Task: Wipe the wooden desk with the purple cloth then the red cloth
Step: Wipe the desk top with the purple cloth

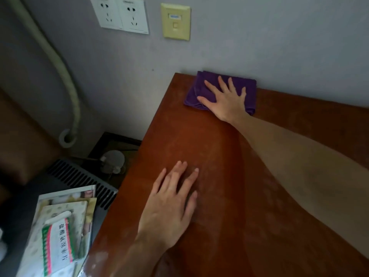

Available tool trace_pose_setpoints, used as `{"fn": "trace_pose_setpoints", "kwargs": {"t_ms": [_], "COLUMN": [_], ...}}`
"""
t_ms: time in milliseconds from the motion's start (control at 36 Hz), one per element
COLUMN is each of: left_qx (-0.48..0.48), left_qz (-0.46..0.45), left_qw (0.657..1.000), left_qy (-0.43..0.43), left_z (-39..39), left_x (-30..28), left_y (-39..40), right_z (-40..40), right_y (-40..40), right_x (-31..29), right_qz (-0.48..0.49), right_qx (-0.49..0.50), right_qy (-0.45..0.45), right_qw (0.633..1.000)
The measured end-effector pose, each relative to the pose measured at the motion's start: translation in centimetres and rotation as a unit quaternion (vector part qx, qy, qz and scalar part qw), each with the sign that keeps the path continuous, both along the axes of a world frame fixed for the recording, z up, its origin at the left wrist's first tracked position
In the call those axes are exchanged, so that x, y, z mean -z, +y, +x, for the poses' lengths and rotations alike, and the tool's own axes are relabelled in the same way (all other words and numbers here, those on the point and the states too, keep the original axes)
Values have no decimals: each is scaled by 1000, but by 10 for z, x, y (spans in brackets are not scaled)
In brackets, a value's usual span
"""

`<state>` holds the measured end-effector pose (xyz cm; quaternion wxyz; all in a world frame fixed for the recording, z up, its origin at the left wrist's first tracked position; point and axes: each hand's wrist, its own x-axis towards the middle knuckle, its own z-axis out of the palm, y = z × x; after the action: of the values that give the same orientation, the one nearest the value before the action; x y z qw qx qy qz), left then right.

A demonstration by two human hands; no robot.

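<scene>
The reddish-brown wooden desk (219, 148) fills the right half of the view and runs back to the grey wall. A folded purple cloth (199, 90) lies at the desk's far left corner, against the wall. My right hand (225, 98) lies flat on top of it with fingers spread, pressing it onto the wood. My left hand (171, 202) rests palm down on the bare desk surface nearer to me, fingers apart, holding nothing. No red cloth is in view.
Two white sockets (119, 14) and a yellowish wall plate (175, 22) sit on the wall above the desk. Left of the desk, lower down, are a hose (65, 76), a small fan (112, 160), a slotted dark unit (79, 178) and papers with a box (60, 232).
</scene>
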<state>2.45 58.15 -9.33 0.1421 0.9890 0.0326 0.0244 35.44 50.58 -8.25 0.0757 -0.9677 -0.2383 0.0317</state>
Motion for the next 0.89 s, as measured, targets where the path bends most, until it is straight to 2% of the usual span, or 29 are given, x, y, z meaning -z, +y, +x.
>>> {"fn": "trace_pose_setpoints", "kwargs": {"t_ms": [111,306,472,556,639,722,889], "left_qx": [-2,-55,-120,-111,-43,5,1], "left_qz": [-19,-204,-268,-277,-269,-252,-240], "left_qw": [1000,974,946,949,961,967,970], "left_qy": [-1,-76,-137,-103,-52,-33,-37], "left_z": [-1,-6,-15,-23,-36,-40,-23], "left_x": [-4,-10,-12,-10,-13,-18,-24], "left_y": [-1,4,1,-6,-20,-34,-58], "right_z": [-7,-72,-246,-350,-427,-446,-404], "right_y": [-4,-34,-105,-145,-177,-193,-193], "right_x": [1,3,6,6,8,8,1], "right_qz": [-15,-6,10,14,-24,-70,4], "right_qx": [-19,-43,-94,-86,-80,-78,-71], "right_qy": [-12,-5,-28,-37,-30,-31,-4], "right_qw": [1000,999,995,996,996,994,997]}}
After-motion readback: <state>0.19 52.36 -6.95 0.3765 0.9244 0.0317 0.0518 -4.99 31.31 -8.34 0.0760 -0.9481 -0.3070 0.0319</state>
